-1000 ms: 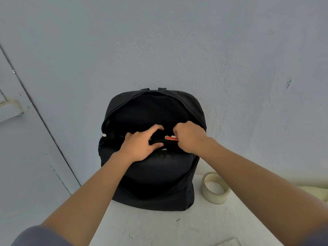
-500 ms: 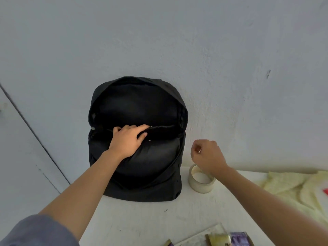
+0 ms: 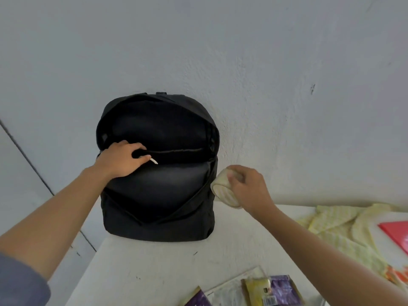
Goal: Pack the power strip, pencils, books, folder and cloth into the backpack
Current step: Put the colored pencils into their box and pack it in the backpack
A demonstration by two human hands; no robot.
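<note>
I see the black backpack (image 3: 159, 191) standing upright on the bench (image 3: 154, 261) against the wall, its main compartment unzipped and gaping, with my left hand (image 3: 120, 160) gripping the front rim. The pale yellow checked cloth (image 3: 331, 219) lies crumpled well to its right. A flat red folder or book (image 3: 397, 235) overlaps it, and purple-covered books (image 3: 280, 290) lie at the near edge.

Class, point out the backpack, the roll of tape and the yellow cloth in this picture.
backpack (image 3: 159, 191), head view, on its front panel.
roll of tape (image 3: 224, 194), head view, on its outer band.
yellow cloth (image 3: 331, 218), head view, on its left fold.
</note>
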